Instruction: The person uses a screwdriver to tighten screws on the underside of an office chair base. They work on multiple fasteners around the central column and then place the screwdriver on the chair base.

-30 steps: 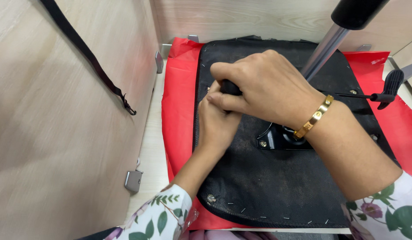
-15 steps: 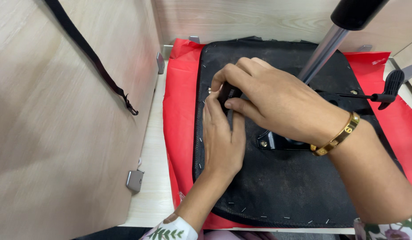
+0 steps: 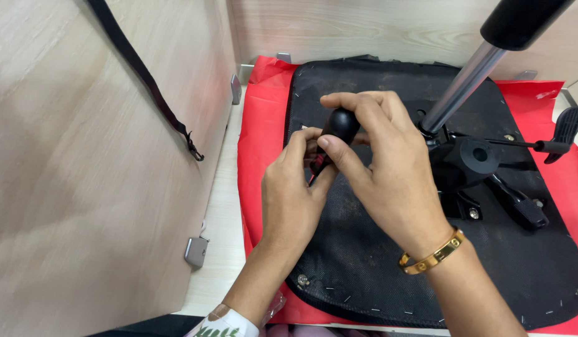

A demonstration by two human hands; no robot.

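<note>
There are no boxes, bags, labels, signs or screens to see here.
</note>
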